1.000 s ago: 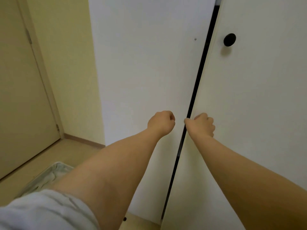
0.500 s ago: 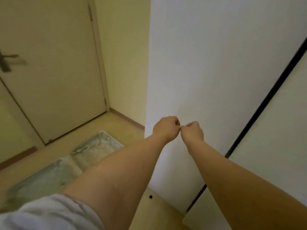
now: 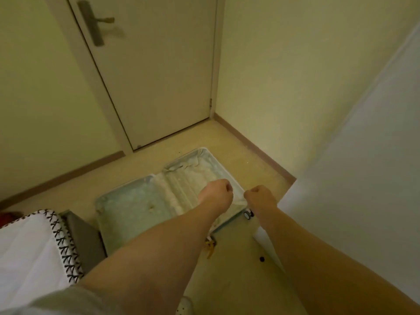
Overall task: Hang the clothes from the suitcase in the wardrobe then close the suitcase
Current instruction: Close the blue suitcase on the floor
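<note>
I see both bare arms stretched forward and down over the floor (image 3: 229, 283). The left grip (image 3: 216, 192) is clenched into a fist with nothing in it, and it hangs over the near right part of the suitcase (image 3: 136, 205). The right grip (image 3: 261, 197) is clenched the same way and holds nothing. It sits just beside the left one, over the suitcase's right edge, with a small gap between the two fists.

The suitcase lies flat on the floor with both halves spread open. The pale lining shows in each half and is crumpled at the far end. One suitcase wheel (image 3: 248, 214) sticks out at the near right corner, just under the right wrist. A small yellow object (image 3: 210, 245) lies on the floor at the near edge, too blurred for me to name.

The wardrobe (image 3: 363, 178) shows as a white panel filling the right side, near the suitcase. A closed door (image 3: 154, 76) with a lever handle (image 3: 95, 21) stands beyond the suitcase. At lower left, touching the suitcase's left side, is a bed (image 3: 27, 246) with a white cover edged in black stitching. A small black dot (image 3: 261, 259) sits on the floor by the wardrobe's base.
</note>
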`<state>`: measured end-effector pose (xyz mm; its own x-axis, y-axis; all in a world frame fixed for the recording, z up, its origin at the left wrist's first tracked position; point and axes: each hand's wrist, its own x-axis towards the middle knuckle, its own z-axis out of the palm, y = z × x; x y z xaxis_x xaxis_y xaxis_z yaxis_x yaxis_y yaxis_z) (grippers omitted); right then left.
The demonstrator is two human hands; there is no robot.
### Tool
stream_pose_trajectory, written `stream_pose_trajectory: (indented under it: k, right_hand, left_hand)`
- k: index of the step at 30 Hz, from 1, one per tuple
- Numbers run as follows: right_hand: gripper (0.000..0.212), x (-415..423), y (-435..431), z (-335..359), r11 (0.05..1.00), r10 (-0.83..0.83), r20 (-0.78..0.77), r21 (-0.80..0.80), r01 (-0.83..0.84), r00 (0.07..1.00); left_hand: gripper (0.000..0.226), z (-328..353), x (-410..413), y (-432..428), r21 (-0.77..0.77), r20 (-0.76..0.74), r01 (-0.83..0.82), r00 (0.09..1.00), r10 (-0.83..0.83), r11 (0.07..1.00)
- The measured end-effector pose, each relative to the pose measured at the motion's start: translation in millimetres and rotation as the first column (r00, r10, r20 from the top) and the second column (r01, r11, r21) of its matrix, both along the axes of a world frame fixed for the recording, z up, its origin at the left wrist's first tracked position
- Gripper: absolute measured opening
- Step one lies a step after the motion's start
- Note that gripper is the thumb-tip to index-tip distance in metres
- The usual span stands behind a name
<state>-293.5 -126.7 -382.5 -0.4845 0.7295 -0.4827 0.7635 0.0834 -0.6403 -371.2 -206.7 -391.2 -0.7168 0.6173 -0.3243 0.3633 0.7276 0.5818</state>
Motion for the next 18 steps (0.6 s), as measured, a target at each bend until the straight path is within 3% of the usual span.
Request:
stream_pose_trajectory:
  k: [6,13,18]
  right_hand:
    - [0.016,-74.7,-23.3,-62.1,0.983,0.166,0.118,-0.097,-0.155,0.979]
    - [0.004,-142.1,-22.5,-135.8,0.95,0.301,0.144,-0.132,-0.283,0.943]
    - [0.003,-181.0,-5.5,-229.5,0.921,0.378,0.134,-0.155,-0.357,0.916]
  left_hand:
    - [0.029,-48.7,-69.1,-38.0,-0.101,0.092,-0.148,0.983,0.158,0.984]
    - [0.029,-112.4,-130.1,-40.4,-0.117,0.112,-0.282,0.949,0.294,0.952]
    - [0.03,-205.3,-161.7,-33.5,-0.14,0.12,-0.377,0.911,0.394,0.916]
